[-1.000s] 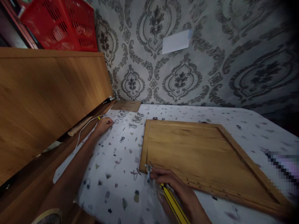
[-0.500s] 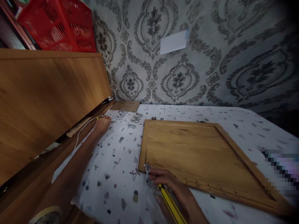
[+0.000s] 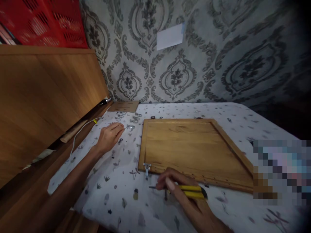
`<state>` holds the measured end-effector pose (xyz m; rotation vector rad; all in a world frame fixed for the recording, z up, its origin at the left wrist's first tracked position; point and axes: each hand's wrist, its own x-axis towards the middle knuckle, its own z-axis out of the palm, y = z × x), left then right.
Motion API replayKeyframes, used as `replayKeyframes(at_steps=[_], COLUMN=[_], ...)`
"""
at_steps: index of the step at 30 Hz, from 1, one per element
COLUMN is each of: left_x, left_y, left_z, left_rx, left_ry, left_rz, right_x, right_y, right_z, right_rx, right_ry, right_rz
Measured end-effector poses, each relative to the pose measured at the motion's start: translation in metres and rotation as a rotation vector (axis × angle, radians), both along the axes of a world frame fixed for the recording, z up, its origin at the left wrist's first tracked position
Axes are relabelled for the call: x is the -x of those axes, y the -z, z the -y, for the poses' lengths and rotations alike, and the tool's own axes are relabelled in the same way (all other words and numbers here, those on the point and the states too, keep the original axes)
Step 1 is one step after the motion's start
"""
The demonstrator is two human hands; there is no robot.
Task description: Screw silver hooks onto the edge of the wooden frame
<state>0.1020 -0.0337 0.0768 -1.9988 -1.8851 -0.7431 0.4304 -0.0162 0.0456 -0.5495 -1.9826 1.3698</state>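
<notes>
Patterned wallpaper [image 3: 177,77] behind. Screwdriver [image 3: 188,187], lower centre, gripped in right hand [image 3: 184,201]: likely light, rigid; hold by handle [image 3: 196,194]. Left hand [image 3: 109,136] bunched beside hinge [image 3: 131,127], left of centre: probably hard, slick; pinch unclear.

Right fingers [image 3: 173,174] hold a yellow-handled screwdriver [image 3: 194,194] near a wooden panel [image 3: 179,145], left fingers [image 3: 119,128] by metal hardware [image 3: 131,127].

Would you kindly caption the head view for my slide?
Right hand holding a yellow screwdriver near a framed wooden panel, left hand beside metal hinges.
</notes>
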Motion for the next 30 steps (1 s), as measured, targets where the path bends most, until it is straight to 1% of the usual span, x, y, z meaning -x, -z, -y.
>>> replayKeyframes(at_steps=[1,3,5,7,9,10,12,15,18,21,24,27,30], left_x=[-0.016,-0.046,-0.072,-0.092,-0.104,-0.108,-0.113,-0.115,-0.119,-0.123,-0.125,-0.124,-0.125], left_y=[-0.003,-0.011,-0.02,-0.029,-0.036,-0.038,-0.041,-0.04,-0.038,-0.037,-0.035,-0.032,-0.032], left_z=[0.004,0.013,0.02,0.026,0.03,0.031,0.032,0.031,0.031,0.032,0.032,0.028,0.021], left_rx=[0.012,0.05,0.127,0.317,0.504,0.59,0.737,0.864,0.923,0.946,0.936,0.899,0.848], left_ry=[0.062,0.17,0.257,0.326,0.332,0.329,0.347,0.392,0.41,0.422,0.417,0.391,0.362], left_rz=[0.036,0.112,0.219,0.518,0.755,0.83,0.92,1.002,1.078,1.122,1.142,1.141,1.111], right_x=[0.0,0.002,0.004,0.006,0.007,0.007,0.005,0.001,-0.003,-0.006,-0.011,-0.019,-0.026], right_y=[-0.004,-0.01,-0.014,-0.016,-0.018,-0.019,-0.022,-0.026,-0.029,-0.03,-0.03,-0.03,-0.027], right_z=[0.0,-0.002,-0.004,-0.006,-0.008,-0.009,-0.01,-0.01,-0.009,-0.01,-0.01,-0.007,0.001], right_rx=[0.056,0.12,0.174,0.24,0.332,0.346,0.32,0.319,0.383,0.419,0.403,0.326,0.133], right_ry=[0.006,0.016,0.02,0.038,0.064,0.085,0.113,0.058,0.007,0.038,0.072,0.079,0.091], right_rz=[-0.012,-0.058,-0.084,-0.108,-0.136,-0.152,-0.178,-0.161,-0.169,-0.175,-0.155,-0.108,-0.027])
